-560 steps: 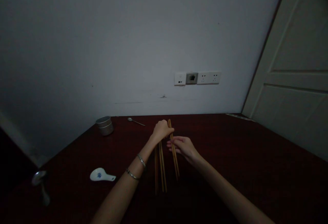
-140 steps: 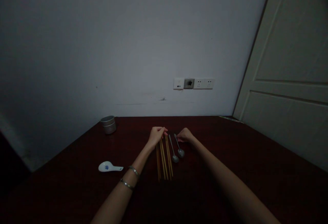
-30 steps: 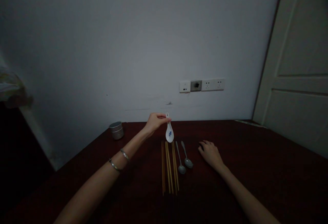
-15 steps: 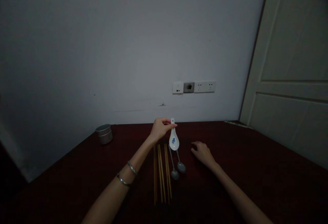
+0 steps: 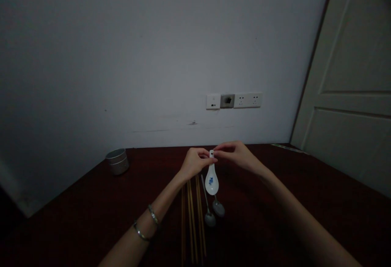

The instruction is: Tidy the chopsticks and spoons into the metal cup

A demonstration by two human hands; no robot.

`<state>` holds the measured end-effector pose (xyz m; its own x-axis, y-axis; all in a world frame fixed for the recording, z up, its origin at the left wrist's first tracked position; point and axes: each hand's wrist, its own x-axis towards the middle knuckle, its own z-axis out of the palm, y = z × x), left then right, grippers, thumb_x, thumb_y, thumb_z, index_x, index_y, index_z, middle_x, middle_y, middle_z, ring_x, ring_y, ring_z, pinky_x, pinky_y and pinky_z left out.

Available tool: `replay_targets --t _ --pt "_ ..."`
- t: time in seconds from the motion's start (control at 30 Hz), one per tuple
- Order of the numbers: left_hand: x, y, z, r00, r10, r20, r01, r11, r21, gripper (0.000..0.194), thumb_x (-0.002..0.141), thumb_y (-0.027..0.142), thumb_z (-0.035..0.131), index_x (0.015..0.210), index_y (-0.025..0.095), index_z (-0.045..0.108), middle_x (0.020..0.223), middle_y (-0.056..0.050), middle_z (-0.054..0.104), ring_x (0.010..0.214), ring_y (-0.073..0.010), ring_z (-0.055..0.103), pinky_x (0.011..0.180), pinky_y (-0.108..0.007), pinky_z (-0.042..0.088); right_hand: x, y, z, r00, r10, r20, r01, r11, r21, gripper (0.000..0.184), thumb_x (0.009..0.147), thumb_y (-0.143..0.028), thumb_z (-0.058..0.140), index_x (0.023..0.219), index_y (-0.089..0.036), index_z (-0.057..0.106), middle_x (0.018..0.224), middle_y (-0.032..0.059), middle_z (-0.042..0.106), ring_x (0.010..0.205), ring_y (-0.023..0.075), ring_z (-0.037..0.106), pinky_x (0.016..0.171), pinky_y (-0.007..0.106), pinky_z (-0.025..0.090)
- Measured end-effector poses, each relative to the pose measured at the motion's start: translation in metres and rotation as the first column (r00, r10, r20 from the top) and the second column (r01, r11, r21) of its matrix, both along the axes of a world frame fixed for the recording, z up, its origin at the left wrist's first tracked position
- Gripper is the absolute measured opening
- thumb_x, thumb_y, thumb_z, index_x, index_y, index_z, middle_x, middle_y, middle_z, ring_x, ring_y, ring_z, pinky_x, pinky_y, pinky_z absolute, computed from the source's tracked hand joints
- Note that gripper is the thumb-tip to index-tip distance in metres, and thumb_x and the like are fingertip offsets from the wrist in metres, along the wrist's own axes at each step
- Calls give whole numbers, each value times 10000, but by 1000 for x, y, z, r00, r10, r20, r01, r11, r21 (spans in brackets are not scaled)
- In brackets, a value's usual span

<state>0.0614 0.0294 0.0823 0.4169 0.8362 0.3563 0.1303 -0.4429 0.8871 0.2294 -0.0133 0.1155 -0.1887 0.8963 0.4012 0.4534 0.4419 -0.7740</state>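
My left hand point(image 5: 197, 162) pinches the handle of a white ceramic soup spoon point(image 5: 211, 180) between thumb and fingers. The spoon hangs bowl down, a blue motif showing in its bowl. From the other side, the thumb and fingertips of my right hand point(image 5: 236, 155) close at the top of the same handle. Beneath the spoon are two metal spoons: one point(image 5: 210, 219) lies with its handle visible, while the handle of the other point(image 5: 218, 209) is partly covered by the ceramic one. Just left of them, several wooden chopsticks point(image 5: 192, 222) lie side by side, their far ends behind my left hand.
A grey metal cup point(image 5: 118, 163) stands at the far left of the dark red table point(image 5: 152, 157). Behind it rises a wall with a row of sockets point(image 5: 233, 101). A thin flat strip point(image 5: 288, 148) lies at the back right, near a pale door point(image 5: 351, 132).
My right hand has risen from the table and come left to the spoon's handle. My left hand has brought the spoon slightly lower and to the right. The view has shifted a little.
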Motion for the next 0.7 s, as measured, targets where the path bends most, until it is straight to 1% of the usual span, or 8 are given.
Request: replay_targets --t 0.13,0.27,0.33,0.43,0.5,0.57,0.63,0.7 --pt "3 2 -7 1000 -28 9 28 999 -16 246 575 317 720 666 104 640 579 -23 606 506 -90 530 485 -201 376 -2 5 -6 998 -18 55 17 1000 18 235 698 -353 597 742 -140 685 687 35 661 655 138 568 617 247 418" --pt "6 3 -12 1000 -22 16 22 1000 -10 237 581 310 717 656 103 629 574 -13 600 512 -90 534 490 -200 375 -2 13 -12 998 37 43 -37 999 -3 240 717 -344 564 732 -130 670 677 34 649 637 129 553 601 242 412" --pt "8 2 -13 999 -23 41 25 999 -29 241 581 309 718 661 101 626 579 -13 605 524 -95 544 507 -204 387 -2 15 -13 998 51 32 -51 999 -12 240 724 -340 552 732 -128 666 683 36 648 638 126 551 603 241 415" --pt "8 0 -11 993 -86 80 91 993 -70 263 589 303 717 747 107 639 657 -32 643 601 -115 580 582 -228 426 4 19 -14 999 39 18 -38 999 -30 243 714 -353 562 724 -133 663 690 39 648 614 116 542 577 231 413" --pt "4 2 -9 990 -115 78 121 990 -73 262 628 308 692 803 119 646 739 -55 664 675 -129 598 643 -247 442 13 23 -16 1000 5 7 -4 997 -77 266 703 -384 571 735 -137 663 655 31 634 524 94 504 497 216 391" --pt "-2 9 -9 996 -78 42 81 995 -65 244 675 333 652 813 131 651 770 -68 670 698 -130 598 651 -247 441 23 28 -21 999 -32 -14 30 988 -151 291 688 -409 578 755 -139 663 624 23 617 428 69 438 412 206 353" --pt "-11 22 -12 1000 -10 -14 9 997 -72 246 703 364 620 788 135 651 734 -65 667 639 -115 581 585 -225 426 33 35 -30 997 -48 -52 35 974 -225 291 664 -405 598 753 -136 663 633 27 616 399 62 416 371 205 346" --pt "-23 39 -20 997 19 -71 -26 995 -100 261 706 383 607 759 131 646 673 -53 653 549 -95 545 500 -202 388 41 43 -42 994 -48 -103 16 955 -296 270 640 -382 622 733 -131 663 657 44 626 454 86 475 376 207 380"
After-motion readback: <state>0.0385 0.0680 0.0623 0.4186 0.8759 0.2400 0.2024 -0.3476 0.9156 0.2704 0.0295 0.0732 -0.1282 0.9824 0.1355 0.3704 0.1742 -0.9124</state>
